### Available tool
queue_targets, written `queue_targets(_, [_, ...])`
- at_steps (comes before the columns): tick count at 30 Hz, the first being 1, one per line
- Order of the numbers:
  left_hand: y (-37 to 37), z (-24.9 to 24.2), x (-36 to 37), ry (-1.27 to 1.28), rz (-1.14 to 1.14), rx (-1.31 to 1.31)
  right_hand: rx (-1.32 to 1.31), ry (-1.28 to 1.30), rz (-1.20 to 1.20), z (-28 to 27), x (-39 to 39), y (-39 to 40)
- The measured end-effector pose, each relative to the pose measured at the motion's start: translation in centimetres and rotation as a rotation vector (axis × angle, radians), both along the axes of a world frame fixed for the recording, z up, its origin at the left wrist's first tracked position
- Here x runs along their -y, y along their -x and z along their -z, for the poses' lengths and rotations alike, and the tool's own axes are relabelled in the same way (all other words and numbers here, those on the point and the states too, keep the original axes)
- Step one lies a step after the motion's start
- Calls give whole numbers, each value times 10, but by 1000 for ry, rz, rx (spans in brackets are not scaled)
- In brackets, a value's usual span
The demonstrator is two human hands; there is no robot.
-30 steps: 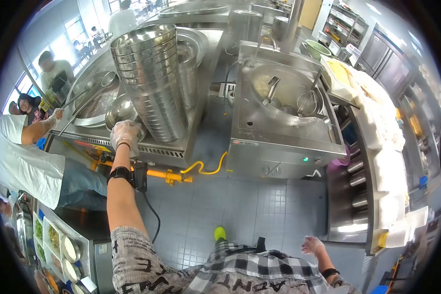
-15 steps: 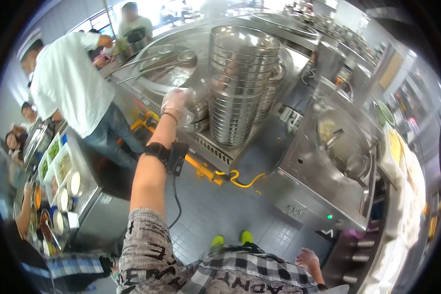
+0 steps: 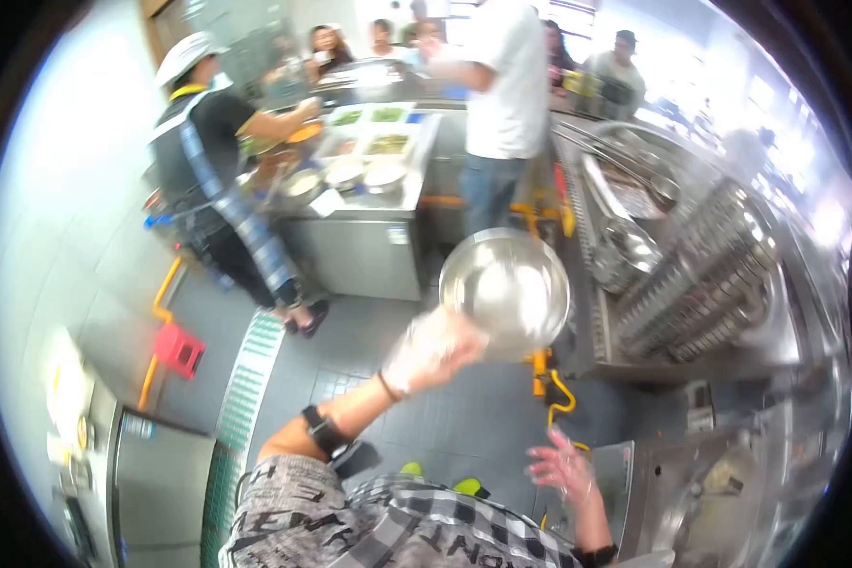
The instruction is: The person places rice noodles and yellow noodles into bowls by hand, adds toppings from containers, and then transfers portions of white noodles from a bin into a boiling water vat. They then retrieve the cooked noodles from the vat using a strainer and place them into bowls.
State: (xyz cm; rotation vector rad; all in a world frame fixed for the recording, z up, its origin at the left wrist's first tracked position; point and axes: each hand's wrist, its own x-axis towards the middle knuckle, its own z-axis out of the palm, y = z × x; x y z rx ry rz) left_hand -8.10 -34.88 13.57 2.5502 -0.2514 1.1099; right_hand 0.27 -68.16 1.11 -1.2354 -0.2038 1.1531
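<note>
A shiny steel bowl [image 3: 506,284] is in my left hand [image 3: 440,350], which wears a clear plastic glove and grips the near left rim. The bowl tilts so that its bare inside faces me. My right hand [image 3: 563,466], also gloved, hangs low on the right with its fingers spread and nothing in them, near the edge of a steel cooker [image 3: 653,492]. To the right, tall stacks of steel bowls [image 3: 691,275] stand on a stove counter, blurred by motion. A ladle [image 3: 665,189] lies by the pot behind them.
Ahead stands a steel counter [image 3: 355,251] with food trays [image 3: 388,145] and white tubs [image 3: 385,177]. A co-worker in an apron [image 3: 213,142] and one in a white shirt [image 3: 509,90] stand at it. A red stool [image 3: 178,350] is at left; yellow pipes [image 3: 540,374] edge the stove.
My view has swung left toward the food counter. My left hand has come away from the bowl stacks with a steel bowl. My right hand has risen with its fingers spread.
</note>
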Motion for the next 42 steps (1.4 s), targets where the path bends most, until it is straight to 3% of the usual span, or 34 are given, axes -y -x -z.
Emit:
queue_targets(1, [34,13,1,-29,11,-9,4,-2,-59,-19,-35,3])
queue_targets(3, [105,40,3,-80,-20,-112,-347,-310,-176,-45,-95,20])
queue_targets(4, [141,48,8,-94,-62,-207,-350,-296,-244,-44,-119,30])
queue_targets(6, [214,52,25,13,-205,-344,-182,87,-460,-36,-174,63])
queue_targets(7, [252,48,33,127,-266,-478,-14,93,-532,-38,-197,92])
queue_targets(10, [360,41,50,402,-492,-502,14,139,-837,-14,-258,176])
queue_targets(11, [397,44,54,430,-558,-493,13,148,-908,-13,-274,212])
queue_targets(13, [449,48,68,463,-1073,-28,56,91,-1074,-17,-300,268])
queue_targets(14, [484,53,73,473,-1123,-24,50,98,-1124,-19,-314,304])
queue_targets(16, [553,71,82,1267,-1108,341,37,108,-1320,-25,-335,375])
queue_targets(17, [589,82,88,1616,-818,421,130,156,-1341,-33,-341,415])
queue_targets(18, [610,78,94,1615,-841,443,130,155,-1369,-39,-351,451])
queue_targets(20, [638,63,103,1937,-707,730,141,167,-1538,-46,-369,504])
queue_targets(22, [669,67,105,1929,-755,832,116,169,-1683,-38,-393,550])
queue_targets(24, [700,78,97,1869,-657,1106,148,24,-1842,-37,-418,591])
queue_targets(26, [734,108,85,1800,-693,1205,104,70,-1902,-40,-450,628])
queue_targets(28, [754,104,62,1684,-565,1330,61,111,-1958,-46,-487,655])
queue_targets(30, [784,101,34,1682,-640,1461,119,-114,-2035,-53,-534,683])
queue_targets(34, [854,99,-22,1606,-821,1708,236,-164,-1921,-70,-639,746])
queue_targets(42, [996,71,-100,1373,-901,1821,495,-406,-1787,-157,-817,950])
